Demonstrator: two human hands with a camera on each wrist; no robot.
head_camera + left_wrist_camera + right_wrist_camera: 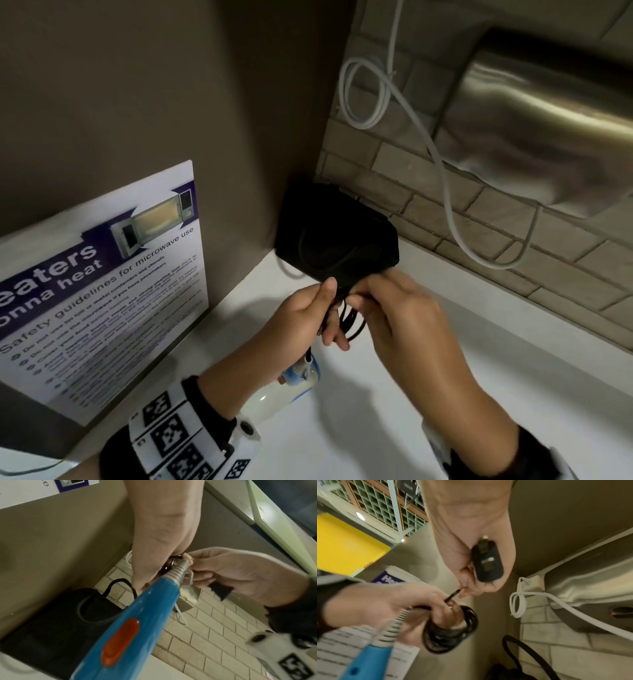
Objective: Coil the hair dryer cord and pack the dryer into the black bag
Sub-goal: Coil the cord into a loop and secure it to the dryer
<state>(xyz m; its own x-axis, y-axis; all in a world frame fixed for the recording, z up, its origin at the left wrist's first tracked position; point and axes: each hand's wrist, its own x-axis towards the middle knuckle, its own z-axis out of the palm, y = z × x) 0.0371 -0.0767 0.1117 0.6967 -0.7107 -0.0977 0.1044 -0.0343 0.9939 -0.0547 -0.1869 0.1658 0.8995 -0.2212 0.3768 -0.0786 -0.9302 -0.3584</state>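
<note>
Head view: left hand (308, 317) grips the coiled cord (452, 630); right hand (397, 308), at 3 o'clock, pinches the plug (488, 562). Dryer (130, 628) dangles at 6 o'clock; black bag (337, 233) sits at 12. Tuck the plug snugly, keeping loops tight.

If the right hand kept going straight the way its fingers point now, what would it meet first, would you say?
Most likely the left hand and the coiled black cord it holds, since the right hand's fingertips already meet them. The black bag lies just beyond, though depth is hard to judge.
</note>
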